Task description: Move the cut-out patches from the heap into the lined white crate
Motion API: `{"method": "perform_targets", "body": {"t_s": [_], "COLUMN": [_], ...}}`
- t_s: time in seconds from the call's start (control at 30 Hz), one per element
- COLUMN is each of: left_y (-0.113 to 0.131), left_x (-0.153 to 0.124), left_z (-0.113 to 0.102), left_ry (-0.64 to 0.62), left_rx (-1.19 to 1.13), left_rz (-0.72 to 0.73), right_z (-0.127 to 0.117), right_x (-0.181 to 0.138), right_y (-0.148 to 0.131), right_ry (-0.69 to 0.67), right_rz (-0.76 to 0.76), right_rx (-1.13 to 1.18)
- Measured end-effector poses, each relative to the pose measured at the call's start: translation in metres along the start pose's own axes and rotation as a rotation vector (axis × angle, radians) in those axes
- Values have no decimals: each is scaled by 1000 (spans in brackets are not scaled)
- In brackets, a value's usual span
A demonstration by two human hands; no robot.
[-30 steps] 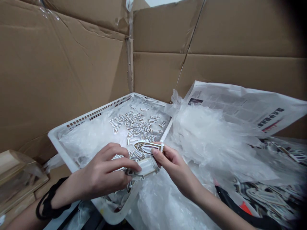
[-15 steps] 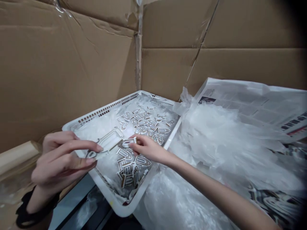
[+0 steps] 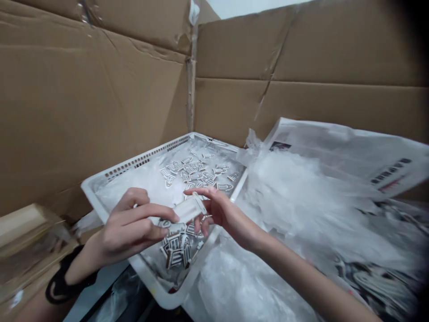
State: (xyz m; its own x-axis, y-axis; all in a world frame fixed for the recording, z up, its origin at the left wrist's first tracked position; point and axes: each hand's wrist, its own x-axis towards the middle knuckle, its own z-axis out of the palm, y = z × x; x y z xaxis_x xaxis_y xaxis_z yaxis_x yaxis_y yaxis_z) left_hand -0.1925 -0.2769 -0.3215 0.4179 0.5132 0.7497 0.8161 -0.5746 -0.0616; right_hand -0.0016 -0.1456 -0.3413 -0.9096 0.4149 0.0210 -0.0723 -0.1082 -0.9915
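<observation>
My left hand (image 3: 137,226) pinches a white, flat decorative cutout (image 3: 188,209) by its near left end, holding it above the basket. Around the far right end of that piece, my right hand (image 3: 217,210) has its fingers apart; whether they touch it I cannot tell. Underneath, several small white arch-shaped cutouts (image 3: 174,258) with dark outlines and brown edges lie in a heap. More small cutouts (image 3: 192,168) are scattered toward the back of the white plastic basket (image 3: 167,300), which is lined with clear plastic.
Cardboard walls (image 3: 94,98) rise behind and to the left. Crumpled clear plastic (image 3: 295,197) spreads along the right side, in front of a printed sheet (image 3: 335,138). Dark-and-white patterned pieces (image 3: 375,279) lie at the lower right. A cardboard piece (image 3: 23,226) is at left.
My left hand has moved right with the larger cutout, which has turned. My right hand's pinch on a small cutout has opened, and its fingers are now spread by the larger piece.
</observation>
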Motion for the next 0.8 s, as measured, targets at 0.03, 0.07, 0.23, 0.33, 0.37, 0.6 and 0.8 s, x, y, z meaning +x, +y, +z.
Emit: {"method": "perform_targets", "body": {"t_s": [0.03, 0.07, 0.23, 0.33, 0.37, 0.6, 0.8], "left_y": [-3, -4, 2, 18, 24, 63, 69], "left_x": [7, 15, 56, 75, 80, 103, 102], "left_z": [6, 14, 50, 71, 79, 131, 163], "left_ry": [-56, -108, -259, -492, -580, -828, -917], "left_rx": [-92, -190, -685, -910, -952, -1040, -902], "left_rz": [25, 36, -307, -564, -618, -621, -486], "right_z": [0, 0, -9, -10, -9, -25, -80], "right_x": [-11, -21, -66, -88, -95, -162, -259], "right_y": [-3, -5, 1, 6, 8, 34, 58], "right_ry": [27, 77, 451, 617, 649, 861, 812], "right_rz": [-1, -11, -184, -243, -247, -284, 169], "right_rx": [26, 33, 18, -37, -53, -381, -1383]}}
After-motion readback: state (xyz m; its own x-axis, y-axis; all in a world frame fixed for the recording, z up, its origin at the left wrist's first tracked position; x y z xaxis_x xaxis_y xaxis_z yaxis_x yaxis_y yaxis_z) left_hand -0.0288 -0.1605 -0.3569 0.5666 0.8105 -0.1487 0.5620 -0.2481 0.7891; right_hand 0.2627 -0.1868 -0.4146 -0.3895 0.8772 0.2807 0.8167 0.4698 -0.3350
